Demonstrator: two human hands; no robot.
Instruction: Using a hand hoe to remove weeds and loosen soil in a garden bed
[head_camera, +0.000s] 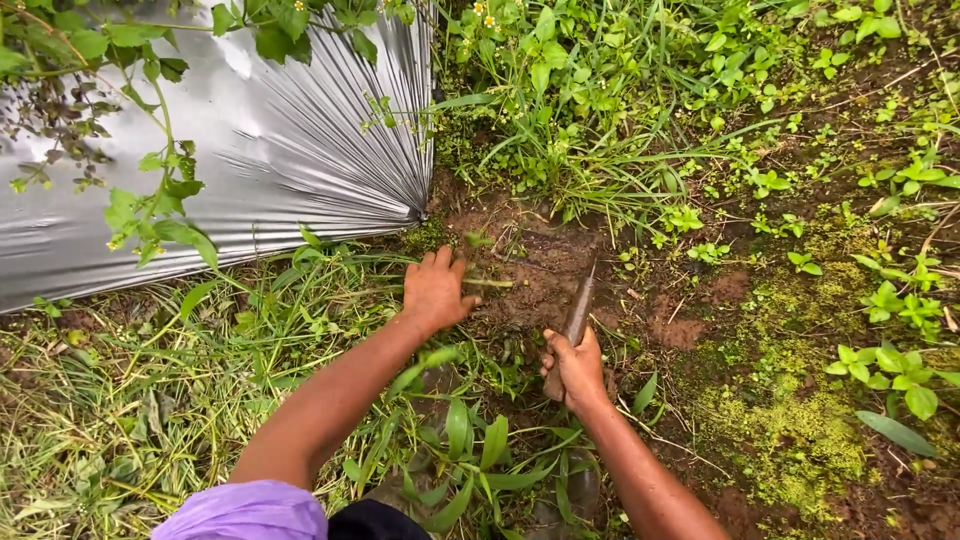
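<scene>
My right hand (577, 368) grips the handle of a dark metal blade (579, 312) whose tip points away from me into bare brown soil (545, 270). My left hand (436, 290) lies palm down on the ground just left of the blade, fingers spread over grass stems (487, 283) at the edge of the soil patch. The two hands are about a hand's width apart. A purple sleeve (245, 512) shows at the bottom left.
A silver plastic sheet (270, 150) covers the ground at the upper left, gathered to a point near the soil. Tall grass and weeds (590, 110) grow beyond the patch. Cut grass lies on the left, moss (790, 440) on the right, a dark boot (570, 495) below.
</scene>
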